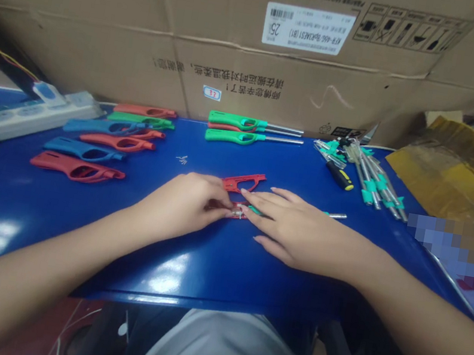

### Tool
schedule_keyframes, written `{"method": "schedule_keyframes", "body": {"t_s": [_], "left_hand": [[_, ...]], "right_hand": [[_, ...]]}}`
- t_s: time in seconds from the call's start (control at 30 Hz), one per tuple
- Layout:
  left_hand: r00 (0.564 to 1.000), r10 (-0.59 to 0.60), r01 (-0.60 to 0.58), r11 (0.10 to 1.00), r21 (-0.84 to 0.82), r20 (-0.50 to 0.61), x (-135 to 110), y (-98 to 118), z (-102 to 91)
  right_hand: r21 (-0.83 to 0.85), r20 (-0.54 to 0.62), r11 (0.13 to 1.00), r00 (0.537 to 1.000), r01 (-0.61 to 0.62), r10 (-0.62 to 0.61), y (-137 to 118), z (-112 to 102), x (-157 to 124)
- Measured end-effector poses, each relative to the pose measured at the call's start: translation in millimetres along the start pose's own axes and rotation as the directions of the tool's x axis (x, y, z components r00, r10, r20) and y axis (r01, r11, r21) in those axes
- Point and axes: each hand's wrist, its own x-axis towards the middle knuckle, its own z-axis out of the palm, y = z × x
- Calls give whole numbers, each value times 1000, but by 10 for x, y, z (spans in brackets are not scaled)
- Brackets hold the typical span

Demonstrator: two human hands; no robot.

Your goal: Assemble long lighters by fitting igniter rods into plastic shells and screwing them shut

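My left hand is closed, thumb and fingertips pinched at the left end of an opened red gas lighter lying on the blue table. Pale inner parts show in its shell. My right hand lies over the lighter's right part with fingers stretched out and apart, covering much of it. A metal barrel tip sticks out past that hand. Just behind the fingers rests a loose red shell half, partly hidden by both hands.
Red, green and blue handle shells lie at left beside a white power strip. Assembled lighters sit at the back, small screws nearer. To the right are a screwdriver, barrel assemblies and a taped carton.
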Motion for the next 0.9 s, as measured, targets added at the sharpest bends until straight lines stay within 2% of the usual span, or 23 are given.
{"method": "schedule_keyframes", "body": {"t_s": [0.4,0.5,0.6,0.67,0.77,0.9], "left_hand": [[1000,-28,28,999,-17,-13,-4,7,10],[1000,-20,20,999,-29,-17,-6,4,6],[1000,-17,16,999,-29,-14,-8,9,2],[1000,-14,14,1000,-25,-10,-13,13,0],[1000,15,-16,1000,-7,-12,-25,9,-5],[999,41,-41,999,12,-18,-38,0,-18]], "right_hand": [[5,-22,1000,1000,-5,5,-49,50,5],[36,-76,999,997,7,-4,-10,51,26],[97,-180,995,983,-30,47,99,0,22],[152,-198,984,972,-94,124,193,-57,-7],[308,-135,938,969,-159,208,303,-122,-54],[456,-72,872,970,-177,234,338,-83,-48]]}}
